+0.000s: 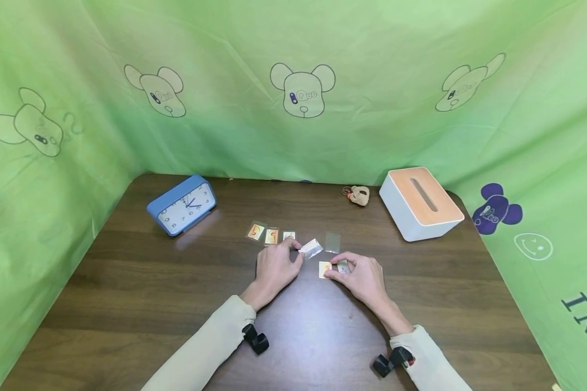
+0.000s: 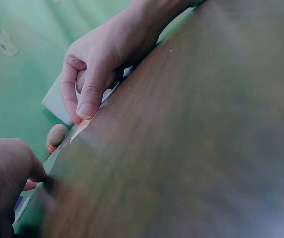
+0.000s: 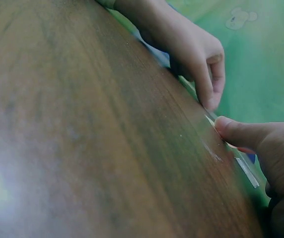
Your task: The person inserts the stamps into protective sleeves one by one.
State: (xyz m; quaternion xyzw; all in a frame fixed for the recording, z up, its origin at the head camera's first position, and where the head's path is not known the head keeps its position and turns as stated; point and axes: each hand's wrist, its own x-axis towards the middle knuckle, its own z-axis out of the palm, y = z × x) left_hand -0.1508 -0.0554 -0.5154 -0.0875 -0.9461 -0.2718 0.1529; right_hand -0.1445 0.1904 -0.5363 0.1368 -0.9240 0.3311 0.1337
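Note:
My right hand [image 1: 364, 278] pinches a small stamp-like card [image 1: 324, 270] with an orange print, thumb and finger on its right edge. The right wrist view shows that thumb [image 3: 231, 128] low over the table. My left hand [image 1: 276, 267] pinches the left end of a small clear plastic sleeve [image 1: 311, 248] that catches the light. Behind the left hand, two picture cards, one left [image 1: 256, 232] and one right [image 1: 271, 236], lie in clear sleeves. A third card [image 1: 289, 235] is partly hidden by the fingers. Another small piece [image 1: 343, 267] shows beneath my right hand.
A clear sleeve [image 1: 332, 243] lies flat on the brown wooden table [image 1: 127, 304], just behind my right hand. Further out stand a blue clock [image 1: 183, 205] at left, a small beige trinket [image 1: 359, 195] and a wood-topped tissue box [image 1: 420, 203] at right. Green cloth [image 1: 249, 146] hangs behind.

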